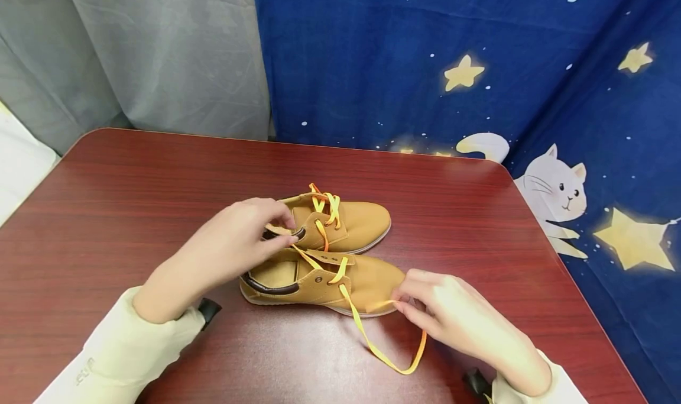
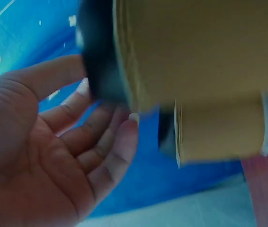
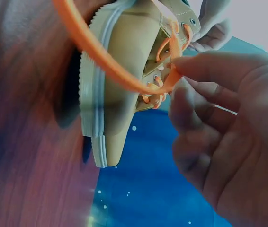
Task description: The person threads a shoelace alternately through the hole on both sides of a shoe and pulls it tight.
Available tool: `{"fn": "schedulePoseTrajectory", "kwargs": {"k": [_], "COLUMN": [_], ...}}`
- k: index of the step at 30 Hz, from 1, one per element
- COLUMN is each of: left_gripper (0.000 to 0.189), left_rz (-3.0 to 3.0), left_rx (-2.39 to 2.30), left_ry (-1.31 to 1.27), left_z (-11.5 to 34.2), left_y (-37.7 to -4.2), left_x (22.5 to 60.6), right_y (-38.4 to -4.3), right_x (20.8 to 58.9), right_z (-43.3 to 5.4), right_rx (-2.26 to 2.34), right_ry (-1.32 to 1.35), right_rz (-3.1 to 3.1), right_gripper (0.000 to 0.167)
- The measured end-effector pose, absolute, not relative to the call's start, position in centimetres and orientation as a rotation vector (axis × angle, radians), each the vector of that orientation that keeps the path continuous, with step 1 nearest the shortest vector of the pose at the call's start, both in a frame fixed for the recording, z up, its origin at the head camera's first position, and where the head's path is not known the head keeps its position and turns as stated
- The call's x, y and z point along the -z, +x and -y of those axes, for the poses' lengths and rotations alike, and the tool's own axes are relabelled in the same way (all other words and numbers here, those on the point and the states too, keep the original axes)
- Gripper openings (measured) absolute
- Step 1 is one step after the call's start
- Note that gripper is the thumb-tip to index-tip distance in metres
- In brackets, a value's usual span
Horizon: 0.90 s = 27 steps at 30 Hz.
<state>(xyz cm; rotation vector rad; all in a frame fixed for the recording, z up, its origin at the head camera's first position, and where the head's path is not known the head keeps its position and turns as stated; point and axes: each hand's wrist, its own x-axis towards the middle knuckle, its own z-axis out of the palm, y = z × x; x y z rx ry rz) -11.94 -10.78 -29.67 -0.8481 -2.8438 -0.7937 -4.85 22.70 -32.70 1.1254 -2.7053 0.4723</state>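
Two tan lace-up shoes lie side by side, toes to the right in the head view. The near shoe [image 1: 372, 280] is partly laced with a yellow-orange shoelace [image 1: 367, 333]. My right hand [image 1: 452, 309] pinches this lace between thumb and forefinger by the toe, and a loop hangs onto the table. Over the heels, my left hand [image 1: 245, 229] has its thumb and forefinger at the other stretch of lace, seemingly pinching it; the shoe hides those fingertips in the left wrist view. The far shoe [image 1: 367, 220] has its lace threaded across the top.
A dark red wooden table [image 1: 175, 173] carries the shoes. Behind it hang a grey curtain [image 1: 175, 55] and a blue curtain [image 1: 362, 61] with stars and a white cat. A white surface [image 1: 21, 161] shows at the far left.
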Motion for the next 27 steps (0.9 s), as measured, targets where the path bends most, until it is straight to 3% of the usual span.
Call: {"fn": "schedulePoseTrajectory", "kwargs": {"k": [12,22,27], "left_gripper": [0.012,0.009,0.008], "left_rz": [2.695,2.592,2.552], "left_rx": [0.740,0.668,0.607], "left_ry": [-1.110,-1.257,-1.316], "left_z": [8.1,7.7,7.6], "left_y": [-11.1,-11.4,-11.5], "left_x": [31.4,32.4,32.7], "right_y": [-6.1,-7.2,-7.7], "right_x": [31.7,31.9,31.8], "right_z": [-21.3,-20.7,-20.3], "right_rx": [-0.489,-0.520,-0.614], "right_ry": [1.007,1.103,1.090], "right_rz": [2.754,2.569,2.592], "right_gripper": [0.007,0.022,0.018]}}
